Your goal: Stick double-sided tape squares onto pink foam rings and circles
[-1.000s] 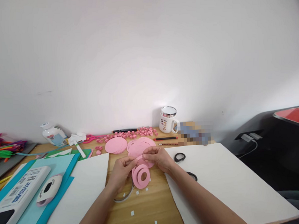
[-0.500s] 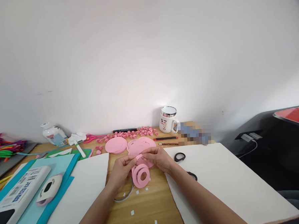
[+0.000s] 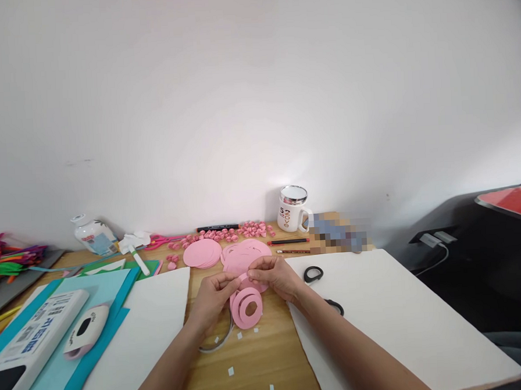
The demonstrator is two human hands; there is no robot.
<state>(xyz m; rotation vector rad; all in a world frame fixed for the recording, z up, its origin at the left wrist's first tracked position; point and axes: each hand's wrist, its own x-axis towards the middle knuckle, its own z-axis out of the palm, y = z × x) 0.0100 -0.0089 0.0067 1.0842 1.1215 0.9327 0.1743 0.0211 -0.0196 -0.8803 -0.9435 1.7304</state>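
Note:
A pink paper spiral strip (image 3: 236, 312) hangs between my two hands, its coils dangling toward the wooden table. My left hand (image 3: 214, 293) pinches its upper part from the left, thumb against fingers. From the right, my right hand (image 3: 277, 277) pinches the same strip close by, so the fingertips of both hands are only a little apart. Just behind them lie overlapping pink paper circles (image 3: 241, 255), with a neat stack of pink paper discs (image 3: 201, 253) to their left. Small pink rolled paper pieces (image 3: 227, 234) are heaped along the back.
A white mug (image 3: 291, 209) stands by the wall, near a pencil (image 3: 293, 251). White boards (image 3: 393, 316) flank the work spot, with black-handled scissors (image 3: 313, 273) on the right. A tape roll (image 3: 218, 344) and small white paper bits lie on the table (image 3: 252, 370). A glue gun-like white device (image 3: 86, 331) rests left.
The hanging coils have swung very slightly to the right, and my right fingertips have shifted a little on the strip. Both hands stay in nearly the same place.

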